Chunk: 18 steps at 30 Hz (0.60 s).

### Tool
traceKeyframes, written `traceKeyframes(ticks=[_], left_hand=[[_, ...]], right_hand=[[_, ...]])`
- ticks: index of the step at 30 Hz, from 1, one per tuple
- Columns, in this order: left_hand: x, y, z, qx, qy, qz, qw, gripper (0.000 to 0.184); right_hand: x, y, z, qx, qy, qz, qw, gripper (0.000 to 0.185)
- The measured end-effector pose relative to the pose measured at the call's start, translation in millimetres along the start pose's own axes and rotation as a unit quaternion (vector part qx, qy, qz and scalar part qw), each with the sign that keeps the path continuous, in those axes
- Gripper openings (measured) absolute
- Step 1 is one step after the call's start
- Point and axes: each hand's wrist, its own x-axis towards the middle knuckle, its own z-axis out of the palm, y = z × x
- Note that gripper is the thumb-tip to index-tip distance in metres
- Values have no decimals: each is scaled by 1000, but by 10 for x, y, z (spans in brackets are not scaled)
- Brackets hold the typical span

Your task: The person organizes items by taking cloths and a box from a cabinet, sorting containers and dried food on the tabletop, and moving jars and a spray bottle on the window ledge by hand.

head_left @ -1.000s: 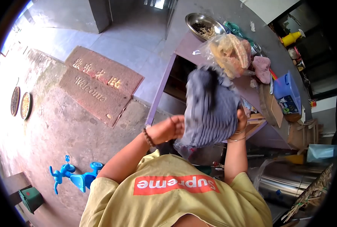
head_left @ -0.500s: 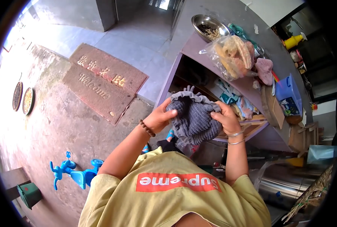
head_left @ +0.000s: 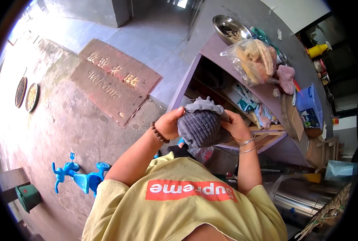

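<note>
A dark grey ribbed cloth hat [head_left: 199, 127], with a lighter ruffled trim along its upper edge, is held up in front of my chest between both hands. My left hand [head_left: 169, 123], with a brown bead bracelet at the wrist, grips its left side, thumb near the trim. On the opposite side, my right hand [head_left: 236, 126], wearing two silver bangles, has its fingers closed on the trimmed edge. Some of the fingers of both hands are hidden behind the cloth. The hat's rounded ribbed outside faces me, and its inside is out of sight.
Behind the hat stands a purple cabinet [head_left: 183, 86] with clothes [head_left: 249, 100] inside. On top are a metal bowl [head_left: 218, 22], a plastic bag [head_left: 253, 62] and a pink knitted item [head_left: 285, 79]. A welcome mat [head_left: 102, 90] and blue ride-on toy [head_left: 82, 180] are on the left floor.
The hat has turned, so its dark opening no longer shows and the ribbed outside faces me. My right hand has moved slightly left, and the cloth looks more bunched.
</note>
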Motion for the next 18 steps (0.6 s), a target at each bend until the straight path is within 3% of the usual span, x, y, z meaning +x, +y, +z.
traceKeyframes(ticks=[2, 4, 6, 8, 9, 14, 16, 17, 18], left_hand=[[-20, 53, -6, -16, -9, -28, 999, 51], [-17, 62, -62, 161, -30, -25, 986, 44], [-30, 73, 35, 114, -36, -69, 990, 39], [6, 2, 166, 195, 18, 9, 980, 40], [54, -59, 106, 235, 21, 14, 972, 53], [91, -181, 33, 373, 99, 8, 922, 57], [110, -185, 70, 580, 161, 81, 794, 62], [107, -192, 120, 608, 202, 126, 758, 53], [108, -192, 79, 608, 202, 127, 757, 53]], right_hand=[[21, 74, -18, -24, 16, -17, 999, 14], [43, 97, -22, -58, 116, -53, 990, 12], [51, 93, -17, -26, 130, -39, 990, 13], [62, 103, 0, 10, 172, -49, 984, 14], [62, 113, 14, 10, 174, -50, 984, 14], [3, 114, 65, -14, 266, -101, 959, 16], [-52, 57, 97, -32, 280, -116, 952, 13], [-83, 28, 107, -69, 285, -127, 948, 11], [-107, 17, 119, -106, 290, -138, 941, 10]])
